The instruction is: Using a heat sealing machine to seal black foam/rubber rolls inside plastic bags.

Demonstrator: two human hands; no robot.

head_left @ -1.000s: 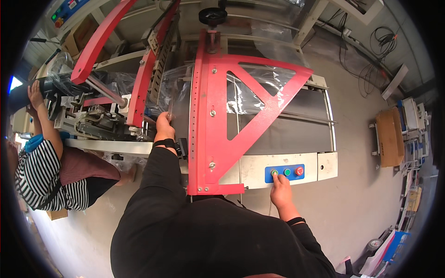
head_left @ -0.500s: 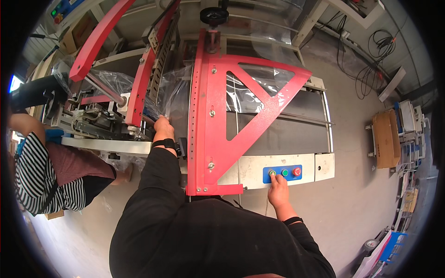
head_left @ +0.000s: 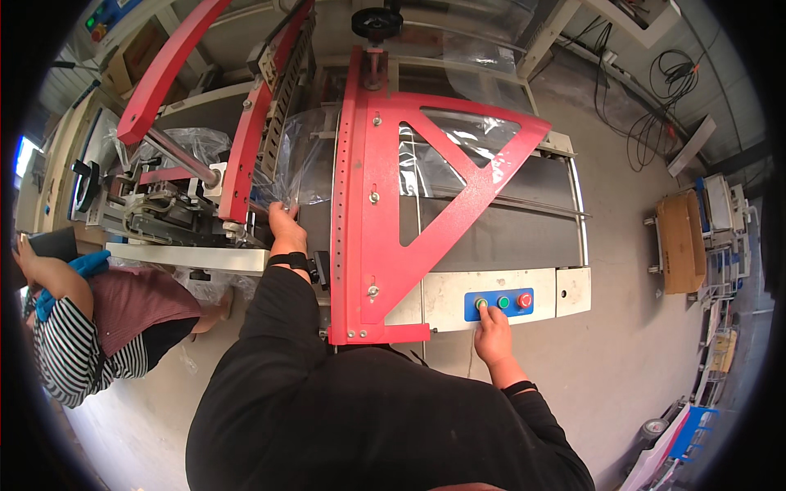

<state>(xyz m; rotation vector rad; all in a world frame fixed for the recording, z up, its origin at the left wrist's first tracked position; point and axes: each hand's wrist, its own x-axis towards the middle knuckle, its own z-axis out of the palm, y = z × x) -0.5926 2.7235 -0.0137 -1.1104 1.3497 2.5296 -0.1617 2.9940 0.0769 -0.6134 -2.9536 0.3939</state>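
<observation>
The fingertips of the bare left hand [head_left: 286, 235] are showing too indistinctly to tell whether they are touching the clear, crinkled plastic film [head_left: 304, 164], while the bare right hand [head_left: 494, 337] is partly covering a round green push button [head_left: 481, 303]. The red, triangular metal frame [head_left: 379, 245] is hiding part of a flat, dark grey bed [head_left: 499, 245], and the dark left rim of the view is cutting off a co-worker in a black-and-white striped top [head_left: 64, 352].

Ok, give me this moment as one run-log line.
left grip: beside clear film, hold unclear | right grip: on leftmost button, blue panel | co-worker: far left, striped top
</observation>
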